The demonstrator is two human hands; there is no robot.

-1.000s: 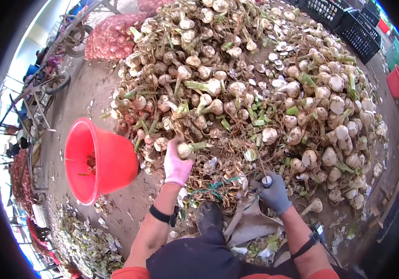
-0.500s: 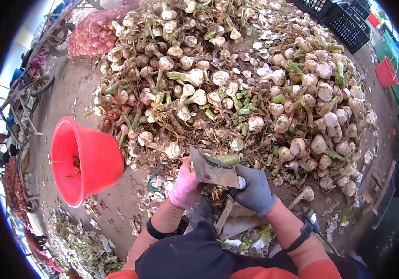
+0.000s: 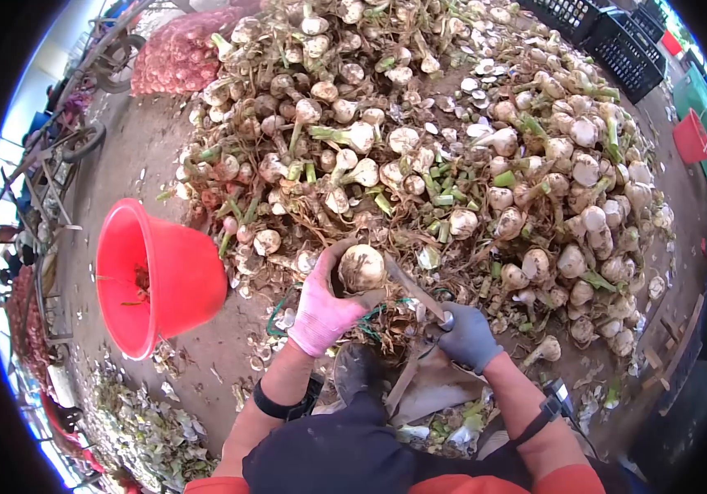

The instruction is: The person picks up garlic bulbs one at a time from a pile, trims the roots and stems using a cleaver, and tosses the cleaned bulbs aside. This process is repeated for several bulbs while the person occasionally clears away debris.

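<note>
My left hand [image 3: 325, 309], in a pink glove with dirty fingertips, grips a round garlic bulb [image 3: 362, 268], its pale face turned up. Close on the right, my right hand [image 3: 465, 336] in a grey glove is closed round the handle of a knife [image 3: 416, 288]. The blade points up and left, its tip close beside the bulb. Beyond both hands spreads a large heap of garlic [image 3: 362, 136] with roots and green stalks.
A red bucket [image 3: 181, 276] lies tilted on the left. Peelings [image 3: 148, 428] cover the lower-left ground. A red mesh sack [image 3: 181, 53] sits at upper left, black crates [image 3: 625, 49] at upper right. Between my arms is my boot [image 3: 358, 370].
My left hand has turned and now shows the bulb's round face. The knife has moved off to the right and turned its narrow side up, with my right hand slightly lower.
</note>
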